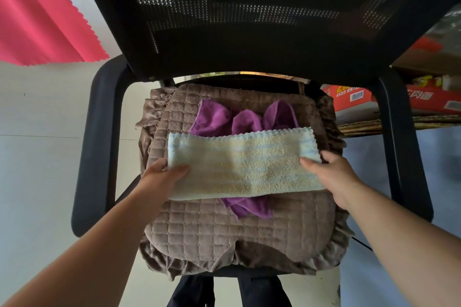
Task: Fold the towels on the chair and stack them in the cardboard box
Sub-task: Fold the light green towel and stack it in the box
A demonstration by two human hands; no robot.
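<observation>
A: Where was this?

B: A pale floor (pixel 45 157), with a black mesh-backed chair (pixel 249 20) seen from above. Its seat wore a brown quilted cushion (pixel 212 229). Past the chair's right arm sat red printed boxes (pixel 354 99); whether one was the cardboard box for stacking, I couldn't tell.

A: And the towels?

B: A pale yellow-and-blue towel (pixel 244 164) lay across the middle of the seat, already folded into a long band with a scalloped far edge. A purple towel (pixel 247 119) sat crumpled beneath it, showing at the seat's back edge and again below the band's near edge.

A: The hands?

B: The left hand (pixel 162 174) pinched the band's left end, thumb on top. The right hand (pixel 331 172) was clamped on the right end the same way.

A: How far along?

B: Early, I'd judge. The striped towel looked partly folded, probably needing another fold end to end. The purple one looked untouched, and no towel could be seen in any box.
</observation>
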